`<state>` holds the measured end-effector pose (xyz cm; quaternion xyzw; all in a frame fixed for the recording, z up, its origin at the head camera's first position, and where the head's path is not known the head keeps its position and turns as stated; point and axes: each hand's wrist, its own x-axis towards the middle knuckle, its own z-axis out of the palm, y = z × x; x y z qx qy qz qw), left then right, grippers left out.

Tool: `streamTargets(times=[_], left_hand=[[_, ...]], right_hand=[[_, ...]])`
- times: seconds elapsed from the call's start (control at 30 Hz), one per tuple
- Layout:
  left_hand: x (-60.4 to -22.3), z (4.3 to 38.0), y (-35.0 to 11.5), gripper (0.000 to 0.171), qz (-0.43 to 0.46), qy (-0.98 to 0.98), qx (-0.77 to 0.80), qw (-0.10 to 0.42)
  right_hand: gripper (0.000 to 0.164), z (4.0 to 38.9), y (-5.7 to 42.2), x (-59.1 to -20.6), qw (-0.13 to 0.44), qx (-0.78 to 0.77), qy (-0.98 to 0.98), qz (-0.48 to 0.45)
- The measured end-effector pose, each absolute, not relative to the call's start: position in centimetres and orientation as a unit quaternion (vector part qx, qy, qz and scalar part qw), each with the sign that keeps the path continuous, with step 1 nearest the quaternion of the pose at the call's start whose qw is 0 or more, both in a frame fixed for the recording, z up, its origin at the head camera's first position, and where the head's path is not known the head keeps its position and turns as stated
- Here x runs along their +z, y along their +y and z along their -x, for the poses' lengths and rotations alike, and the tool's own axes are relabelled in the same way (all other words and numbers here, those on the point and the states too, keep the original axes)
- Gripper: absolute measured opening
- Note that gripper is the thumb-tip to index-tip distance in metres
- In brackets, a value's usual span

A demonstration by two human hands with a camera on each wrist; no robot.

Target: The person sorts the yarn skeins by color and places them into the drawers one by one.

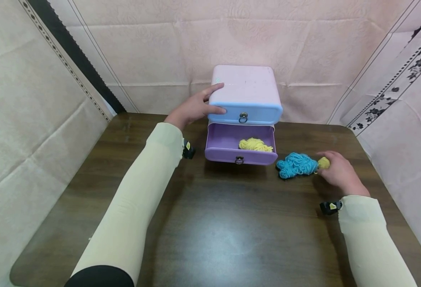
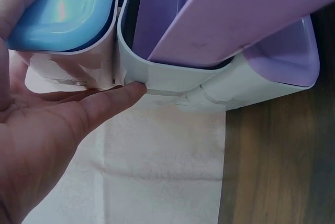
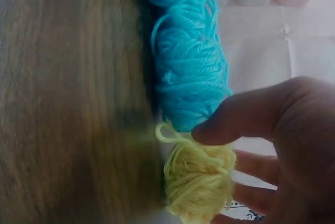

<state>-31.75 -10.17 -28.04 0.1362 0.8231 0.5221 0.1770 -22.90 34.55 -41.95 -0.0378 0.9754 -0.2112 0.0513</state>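
My left hand (image 1: 195,106) rests on the left side of a small drawer unit (image 1: 246,81), its fingers spread over the pale top, the side and the blue front. In the left wrist view a fairly straight finger (image 2: 118,98) touches the side by the open purple drawer (image 2: 246,20). Inside that drawer lies a yellow yarn bundle (image 1: 255,144). My right hand (image 1: 341,172) holds a second yellow yarn ball (image 3: 199,182), thumb in front and fingers behind. Blue yarn (image 1: 296,165) lies on the table just left of it, close to the thumb.
The drawer unit stands at the back of the brown wooden table (image 1: 210,223), near a pale cloth backdrop (image 1: 142,52). The blue top drawer (image 1: 260,113) is closed and has a ring pull. Patterned cloth hangs along the right side.
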Motion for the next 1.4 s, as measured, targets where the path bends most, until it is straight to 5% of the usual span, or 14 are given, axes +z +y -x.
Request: streamTargets(times=[0.67, 1.4], left_hand=[[-30.2, 33.5, -10.5, 0.089, -0.140, 0.826, 0.522, 0.160], [-28.3, 31.5, -10.3, 0.089, -0.137, 0.822, 0.527, 0.170]], right_hand=[[0.042, 22.3, 35.1, -42.6, 0.029, -0.182, 0.983, -0.010], [0.050, 21.6, 33.7, -40.4, -0.041, -0.209, 0.977, -0.031]])
